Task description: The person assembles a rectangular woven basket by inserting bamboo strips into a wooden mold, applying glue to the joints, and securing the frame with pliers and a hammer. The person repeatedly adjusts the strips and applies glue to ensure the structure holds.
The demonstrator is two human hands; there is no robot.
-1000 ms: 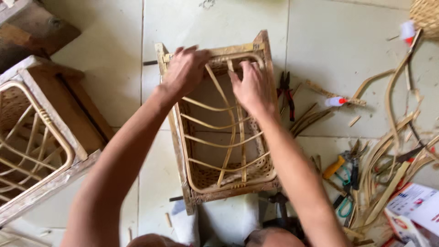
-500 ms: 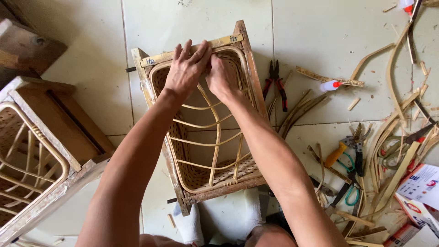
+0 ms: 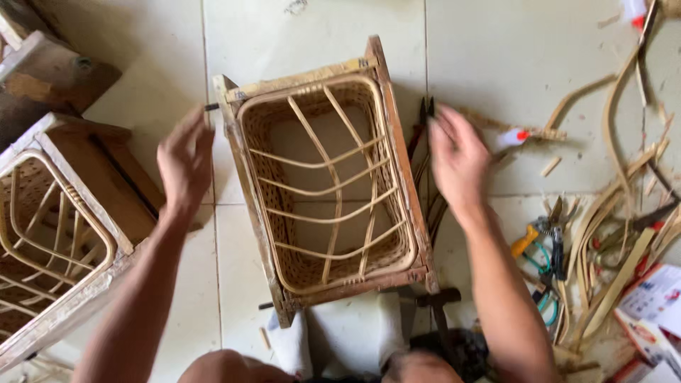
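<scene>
Head view: frame [image 3: 323, 184] on floor between hands, long axis running away from person. Left hand [image 3: 183, 159] open, empty, just left of frame's rail; nearer. Right hand [image 3: 457, 156] open, empty, right of frame, over pliers [image 3: 424, 117].

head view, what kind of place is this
Likely a rattan furniture workshop, with work done on a tiled floor. A wood-framed rattan crate sits between the hands, cut cane strips lie scattered at right, and pliers lie beside the frame.
</scene>
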